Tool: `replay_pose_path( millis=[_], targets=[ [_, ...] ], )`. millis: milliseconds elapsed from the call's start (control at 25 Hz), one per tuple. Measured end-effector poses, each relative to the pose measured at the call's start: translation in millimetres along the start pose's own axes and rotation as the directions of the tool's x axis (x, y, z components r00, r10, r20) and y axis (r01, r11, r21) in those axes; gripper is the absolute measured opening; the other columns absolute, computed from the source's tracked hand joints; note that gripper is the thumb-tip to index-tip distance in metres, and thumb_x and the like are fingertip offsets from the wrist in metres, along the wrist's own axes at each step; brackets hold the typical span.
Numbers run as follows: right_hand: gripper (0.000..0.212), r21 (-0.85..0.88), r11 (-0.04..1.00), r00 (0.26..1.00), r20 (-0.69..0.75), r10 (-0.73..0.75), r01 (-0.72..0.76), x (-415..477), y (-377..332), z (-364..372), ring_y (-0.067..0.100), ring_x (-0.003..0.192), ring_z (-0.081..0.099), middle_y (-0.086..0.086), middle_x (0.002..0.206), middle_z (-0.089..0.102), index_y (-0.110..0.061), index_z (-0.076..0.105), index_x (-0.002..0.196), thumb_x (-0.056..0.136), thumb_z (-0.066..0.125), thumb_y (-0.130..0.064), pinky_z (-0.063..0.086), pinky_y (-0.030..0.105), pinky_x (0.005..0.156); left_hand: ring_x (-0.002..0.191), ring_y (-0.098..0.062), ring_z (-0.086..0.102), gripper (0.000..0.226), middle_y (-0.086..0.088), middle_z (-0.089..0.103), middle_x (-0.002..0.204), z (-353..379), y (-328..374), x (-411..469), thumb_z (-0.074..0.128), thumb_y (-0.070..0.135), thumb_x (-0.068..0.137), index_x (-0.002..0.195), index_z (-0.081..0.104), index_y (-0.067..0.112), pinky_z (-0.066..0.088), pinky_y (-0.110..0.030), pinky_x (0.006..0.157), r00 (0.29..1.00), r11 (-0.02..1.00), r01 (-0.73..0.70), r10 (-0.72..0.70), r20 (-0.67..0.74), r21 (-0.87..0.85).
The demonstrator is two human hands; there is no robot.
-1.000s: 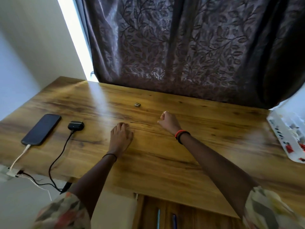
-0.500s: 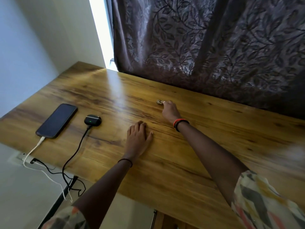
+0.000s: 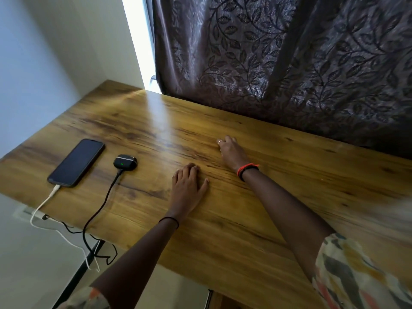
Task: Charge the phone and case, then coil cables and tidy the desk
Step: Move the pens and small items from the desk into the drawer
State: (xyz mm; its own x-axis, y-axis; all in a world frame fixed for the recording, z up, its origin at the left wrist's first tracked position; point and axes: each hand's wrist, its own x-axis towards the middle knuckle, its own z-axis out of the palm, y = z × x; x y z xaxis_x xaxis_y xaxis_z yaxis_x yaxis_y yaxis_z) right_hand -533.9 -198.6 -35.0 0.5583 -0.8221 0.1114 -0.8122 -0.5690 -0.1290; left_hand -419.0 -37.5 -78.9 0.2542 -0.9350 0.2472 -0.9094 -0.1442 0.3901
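Phone [image 3: 75, 162] and case [image 3: 125, 162] lie near each other at the left end of the desk [image 3: 289, 197], each plugged in (green light on the case), so charging seems done. White cable [image 3: 45, 200] and black cable [image 3: 100, 208] hang uncoiled off the near edge; the left hand [image 3: 188, 190] rests flat, and the right hand [image 3: 231, 150] reaches beyond it, fingers bent, grasp unclear.

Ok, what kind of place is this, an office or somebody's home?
Probably a room in a home, maybe a bedroom or study: a wooden desk standing against a heavy leaf-patterned curtain, with a phone and an earbud case plugged in on it.
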Motion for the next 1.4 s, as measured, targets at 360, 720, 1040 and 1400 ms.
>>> replay_pose_path(
  millis=[360,720,1040,1400],
  targets=[
    [0.021,0.258,0.961,0.994,0.056,0.089,-0.101,-127,27,-44,0.03,0.085,0.061,0.013,0.096,0.063,-0.006,0.058,0.104,0.086,0.048,-0.002,0.047,0.037,0.063,0.114,-0.026,0.047,0.043,-0.009,0.049,0.124,-11,4,-1,0.043,0.045,0.093,0.123,0.048,0.014,0.035,-0.041,0.103,0.998,0.996,-0.042,0.045,0.046,-0.076],
    [0.021,0.75,0.239,0.713,0.403,0.573,-0.616,-317,101,-66,0.015,0.072,0.064,0.017,0.102,0.066,-0.001,0.059,0.105,0.085,0.064,-0.007,0.054,0.014,0.055,0.113,-0.028,0.047,0.038,-0.011,0.05,0.125,4,128,-69,0.045,0.033,0.096,0.126,0.047,0.011,0.037,-0.041,0.1,0.984,0.985,-0.126,0.139,0.109,-0.116],
    [0.008,0.8,0.014,0.636,0.467,0.614,-0.6,-477,146,-102,0.018,0.076,0.065,0.011,0.086,0.064,-0.006,0.062,0.083,0.081,0.07,-0.007,0.058,0.025,0.061,0.117,-0.025,0.047,0.037,-0.006,0.05,0.126,33,259,-183,0.042,0.035,0.097,0.128,0.046,0.014,0.035,-0.037,0.1,0.941,0.955,-0.235,0.271,0.202,-0.183],
    [0.004,0.672,0.074,0.532,0.51,0.676,-0.737,-615,207,-99,0.019,0.074,0.065,0.014,0.085,0.068,-0.002,0.069,0.085,0.084,0.067,-0.005,0.057,0.029,0.071,0.116,-0.031,0.048,0.04,-0.011,0.049,0.127,52,301,-215,0.049,0.035,0.094,0.126,0.049,0.011,0.037,-0.042,0.098,0.939,0.96,-0.245,0.27,0.212,-0.137]
  ],
)
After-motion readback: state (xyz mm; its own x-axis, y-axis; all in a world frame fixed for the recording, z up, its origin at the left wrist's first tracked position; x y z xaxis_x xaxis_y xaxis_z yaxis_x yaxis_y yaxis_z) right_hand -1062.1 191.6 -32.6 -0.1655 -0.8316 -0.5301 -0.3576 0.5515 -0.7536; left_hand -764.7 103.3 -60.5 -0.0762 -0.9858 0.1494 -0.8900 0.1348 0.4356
